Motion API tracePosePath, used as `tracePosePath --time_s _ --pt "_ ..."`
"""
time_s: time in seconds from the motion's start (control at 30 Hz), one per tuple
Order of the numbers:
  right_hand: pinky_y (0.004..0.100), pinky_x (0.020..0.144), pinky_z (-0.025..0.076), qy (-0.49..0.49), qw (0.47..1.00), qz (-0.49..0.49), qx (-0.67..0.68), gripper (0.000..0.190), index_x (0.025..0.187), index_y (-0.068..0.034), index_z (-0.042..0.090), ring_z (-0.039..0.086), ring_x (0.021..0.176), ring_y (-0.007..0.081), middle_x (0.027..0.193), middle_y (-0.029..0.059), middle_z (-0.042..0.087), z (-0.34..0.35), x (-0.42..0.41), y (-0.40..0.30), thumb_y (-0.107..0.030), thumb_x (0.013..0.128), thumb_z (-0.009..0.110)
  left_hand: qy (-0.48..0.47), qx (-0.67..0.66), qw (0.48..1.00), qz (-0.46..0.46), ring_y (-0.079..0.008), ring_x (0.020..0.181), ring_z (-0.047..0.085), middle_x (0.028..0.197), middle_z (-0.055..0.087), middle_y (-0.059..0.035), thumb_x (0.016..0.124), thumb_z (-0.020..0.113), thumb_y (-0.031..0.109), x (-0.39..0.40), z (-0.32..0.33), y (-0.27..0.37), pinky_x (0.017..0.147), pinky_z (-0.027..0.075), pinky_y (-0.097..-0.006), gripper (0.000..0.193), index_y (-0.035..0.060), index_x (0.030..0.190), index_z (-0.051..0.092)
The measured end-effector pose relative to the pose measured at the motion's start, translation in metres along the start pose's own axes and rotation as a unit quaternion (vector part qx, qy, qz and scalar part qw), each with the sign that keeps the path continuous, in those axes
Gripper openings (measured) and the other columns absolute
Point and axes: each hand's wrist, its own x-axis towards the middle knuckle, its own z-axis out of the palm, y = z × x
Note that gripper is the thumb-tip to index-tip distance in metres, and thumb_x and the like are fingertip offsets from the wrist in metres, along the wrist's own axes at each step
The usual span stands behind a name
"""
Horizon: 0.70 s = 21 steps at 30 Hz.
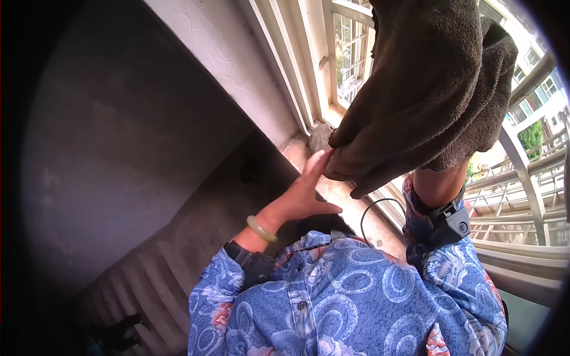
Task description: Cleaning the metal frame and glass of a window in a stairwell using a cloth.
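Note:
A large dark grey-brown terry towel (427, 89) hangs in folds in front of the window. My right hand is hidden beneath it, and only the right wrist (438, 184) comes out below the hem. That raised arm bears the towel up. On the other side, my left hand (303, 193), with a pale green bangle (261, 229) at its wrist, reaches to the towel's lower left edge. Its upper fingertips meet the cloth there, while one lower finger sticks out apart. Whether those fingertips pinch the towel is unclear.
A stained windowsill (334, 187) runs below the white window frame (289, 58). A grey lump (319, 137) lies in the sill's corner, close to my left fingers. Metal window bars (525, 173) curve along the right. A thin black cable (367, 211) loops near my chest.

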Motion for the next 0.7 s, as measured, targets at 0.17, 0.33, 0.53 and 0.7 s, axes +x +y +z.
tracePosePath --time_s 0.17,0.33,0.53,0.7 --pt "0.0329 0.091 0.040 0.145 0.892 -0.019 0.428 0.026 0.108 -0.002 0.057 0.052 0.100 0.0204 0.110 0.0109 0.057 0.037 0.076 0.024 -0.013 0.085 0.050 -0.035 -0.339 0.940 -0.011 -0.0173 0.111 0.047 0.118 0.051 -0.0083 0.082 0.060 0.006 0.023 0.047 -0.034 0.091 0.041 -0.0282 0.045 0.0032 0.124 0.046" --pt "0.0320 0.071 0.048 0.002 0.912 0.062 0.406 0.005 0.079 -0.001 0.052 0.057 0.083 0.0296 0.083 0.0148 0.060 0.103 0.066 -0.006 0.002 0.076 0.049 -0.106 -0.235 0.965 -0.057 -0.0099 0.096 0.053 0.102 0.061 -0.0040 0.092 0.050 0.013 -0.002 0.055 -0.044 0.087 0.043 -0.0273 0.027 -0.0005 0.114 0.054" --pt "0.0306 0.060 0.044 -0.393 0.884 -0.095 0.235 0.012 0.078 0.001 0.059 0.055 0.066 0.0217 0.070 0.0157 0.056 0.259 -0.031 -0.013 -0.007 0.069 0.056 -0.119 -0.313 0.929 -0.159 -0.0090 0.094 0.053 0.100 0.061 -0.0005 0.090 0.053 0.013 -0.012 0.051 -0.047 0.086 0.042 -0.0263 0.024 -0.0004 0.109 0.058" --pt "0.0358 0.061 0.047 -0.392 0.894 -0.073 0.203 0.015 0.074 0.002 0.059 0.059 0.066 0.0275 0.070 0.0203 0.058 0.343 -0.083 -0.008 -0.011 0.071 0.053 -0.136 -0.316 0.921 -0.186 -0.0088 0.092 0.053 0.099 0.060 0.0002 0.090 0.053 0.013 -0.011 0.059 -0.055 0.085 0.042 -0.0260 0.023 0.0002 0.110 0.058"
